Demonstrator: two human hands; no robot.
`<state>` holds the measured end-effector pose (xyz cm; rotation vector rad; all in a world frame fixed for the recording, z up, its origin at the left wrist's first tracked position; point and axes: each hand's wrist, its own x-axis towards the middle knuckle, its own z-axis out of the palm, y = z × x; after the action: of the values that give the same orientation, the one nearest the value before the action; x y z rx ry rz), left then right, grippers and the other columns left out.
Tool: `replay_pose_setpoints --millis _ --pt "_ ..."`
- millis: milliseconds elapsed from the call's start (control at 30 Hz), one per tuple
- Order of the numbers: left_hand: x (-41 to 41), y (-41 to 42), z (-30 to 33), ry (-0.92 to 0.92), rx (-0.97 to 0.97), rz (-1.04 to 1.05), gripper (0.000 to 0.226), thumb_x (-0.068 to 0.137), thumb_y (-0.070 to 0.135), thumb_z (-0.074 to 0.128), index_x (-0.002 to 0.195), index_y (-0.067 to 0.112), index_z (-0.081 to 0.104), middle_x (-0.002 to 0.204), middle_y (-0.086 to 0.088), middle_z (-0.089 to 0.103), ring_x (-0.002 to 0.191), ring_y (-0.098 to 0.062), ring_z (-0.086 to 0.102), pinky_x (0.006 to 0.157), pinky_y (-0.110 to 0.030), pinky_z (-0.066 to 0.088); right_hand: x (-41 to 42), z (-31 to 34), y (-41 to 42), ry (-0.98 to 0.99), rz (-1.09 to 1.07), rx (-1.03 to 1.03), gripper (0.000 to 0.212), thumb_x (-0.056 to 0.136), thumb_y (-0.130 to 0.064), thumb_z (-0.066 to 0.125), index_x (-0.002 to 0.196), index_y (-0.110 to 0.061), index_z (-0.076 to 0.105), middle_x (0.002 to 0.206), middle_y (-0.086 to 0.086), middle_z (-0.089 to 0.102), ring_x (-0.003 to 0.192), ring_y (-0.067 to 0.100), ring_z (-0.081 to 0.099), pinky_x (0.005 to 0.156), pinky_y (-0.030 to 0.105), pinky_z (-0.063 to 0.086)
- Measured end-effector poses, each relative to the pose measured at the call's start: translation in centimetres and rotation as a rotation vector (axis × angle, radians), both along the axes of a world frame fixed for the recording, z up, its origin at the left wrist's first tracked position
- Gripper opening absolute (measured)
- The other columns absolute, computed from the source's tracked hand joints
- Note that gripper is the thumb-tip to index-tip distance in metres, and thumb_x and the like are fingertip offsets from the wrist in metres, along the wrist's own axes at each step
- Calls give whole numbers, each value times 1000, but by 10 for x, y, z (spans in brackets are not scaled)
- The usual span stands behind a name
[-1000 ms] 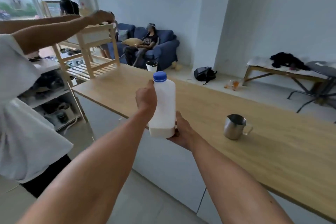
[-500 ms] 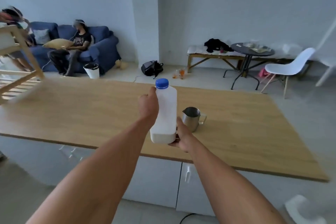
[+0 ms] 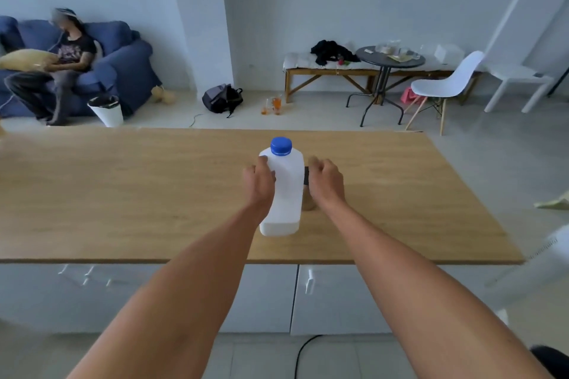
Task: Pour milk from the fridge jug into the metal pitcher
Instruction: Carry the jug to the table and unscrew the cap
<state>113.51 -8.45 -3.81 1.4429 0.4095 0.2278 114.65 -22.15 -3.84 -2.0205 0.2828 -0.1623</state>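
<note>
- The milk jug is white plastic with a blue screw cap, still shut. It stands upright on my tabletop, near the front edge and about midway along it.
- The metal pitcher sits just behind the jug's right side, mostly hidden from me.

No text, label, brand or number could be read anywhere. The white jug showed a plain side, and the seated person's dark shirt print was too blurred.
</note>
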Motion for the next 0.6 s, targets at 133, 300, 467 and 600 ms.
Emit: replay_pose_setpoints --millis 133,300,467,600 --pt "3 -8 -18 -2 5 -26 34 93 29 43 67 17 25 69 -9 30 53 -15 34 59 -32 28 18 18 6 -165 13 -273 45 100 -56 42 72 -19 42 79 -3 56 71 23 52 62 34 35" --pt "9 -13 -30 -8 -10 -27 32 89 26 43 67 16 22 70 -10 27 58 -19 27 57 -32 27 30 21 13 -231 89 -615 63 93 -77 37 82 -16 52 87 -2 59 75 25 55 67 36 41" --pt "13 -16 -38 -23 30 -29 36 92 23 41 67 8 20 71 -13 26 57 -19 25 52 -29 26 33 16 18 -241 117 -741 68 85 -83 43 73 -16 50 75 -2 58 65 28 57 60 33 38" --pt "18 -13 -44 -46 32 -54 41 98 19 39 64 1 26 62 -7 24 50 -15 24 46 -24 26 35 13 20 -276 140 -798 65 84 -83 45 73 -19 53 72 -2 59 63 27 58 57 32 37"
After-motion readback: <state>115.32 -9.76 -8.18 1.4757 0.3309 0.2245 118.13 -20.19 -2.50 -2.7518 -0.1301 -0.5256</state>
